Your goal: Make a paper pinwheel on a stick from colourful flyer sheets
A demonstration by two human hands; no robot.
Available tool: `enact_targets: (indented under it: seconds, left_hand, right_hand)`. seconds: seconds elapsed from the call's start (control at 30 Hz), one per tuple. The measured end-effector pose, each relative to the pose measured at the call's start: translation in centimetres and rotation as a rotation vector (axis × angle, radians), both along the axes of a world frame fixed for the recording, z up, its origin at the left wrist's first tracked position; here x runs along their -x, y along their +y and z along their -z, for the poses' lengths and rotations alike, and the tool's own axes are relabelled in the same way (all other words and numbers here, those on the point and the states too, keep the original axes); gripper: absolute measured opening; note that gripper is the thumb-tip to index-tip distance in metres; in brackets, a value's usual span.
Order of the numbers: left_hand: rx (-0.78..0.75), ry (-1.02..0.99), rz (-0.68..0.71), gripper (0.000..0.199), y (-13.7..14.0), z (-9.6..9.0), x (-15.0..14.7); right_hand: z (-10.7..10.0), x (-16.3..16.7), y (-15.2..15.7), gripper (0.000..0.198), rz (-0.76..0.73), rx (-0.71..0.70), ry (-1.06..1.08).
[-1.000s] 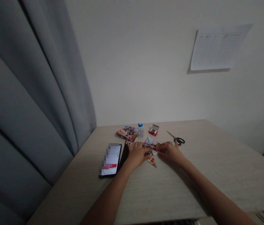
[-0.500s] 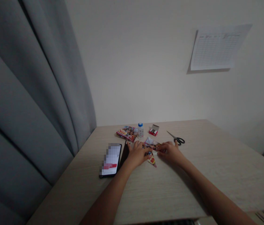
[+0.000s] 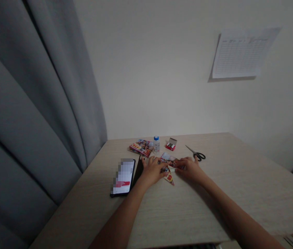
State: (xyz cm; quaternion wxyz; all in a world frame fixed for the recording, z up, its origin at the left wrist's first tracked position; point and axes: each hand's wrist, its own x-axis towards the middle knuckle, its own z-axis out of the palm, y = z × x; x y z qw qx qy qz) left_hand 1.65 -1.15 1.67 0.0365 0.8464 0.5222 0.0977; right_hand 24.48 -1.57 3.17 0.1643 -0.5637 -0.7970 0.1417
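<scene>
A folded piece of glossy printed paper lies on the table, with pointed corners and a picture side showing. My left hand holds its left part down, thumb and index finger on the paper, the little finger stretched away. At the right part, my right hand has its fingertips closed together on the paper's edge. Part of the paper is hidden under both hands. Just beyond the right hand lie scissors with black handles. A dark flat object is partly covered by my left hand.
A phone with a lit screen lies on the left. Farther back are a stack of printed papers, a small clear bottle with a blue cap and an open red box. A grey curtain hangs along the left.
Both hands stay at the paper in almost the same pose. The whole view has shifted very slightly.
</scene>
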Motion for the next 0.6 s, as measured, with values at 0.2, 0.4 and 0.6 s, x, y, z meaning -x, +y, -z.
enact_targets:
  seconds: [0.2,0.4,0.6]
  left_hand:
    - [-0.004,0.009,-0.006,0.042,-0.13,-0.23,-0.11]
    - [-0.002,0.003,-0.008,0.042,-0.35,-0.68,-0.24]
    - [-0.014,0.004,-0.002,0.042,-0.32,-0.61,-0.24]
  right_hand:
    - [0.20,-0.02,0.07,0.023,0.006,0.010,0.004]
    - [0.21,0.11,0.09,0.022,0.025,0.014,-0.014]
    - [0.19,0.09,-0.03,0.022,0.022,-0.001,0.004]
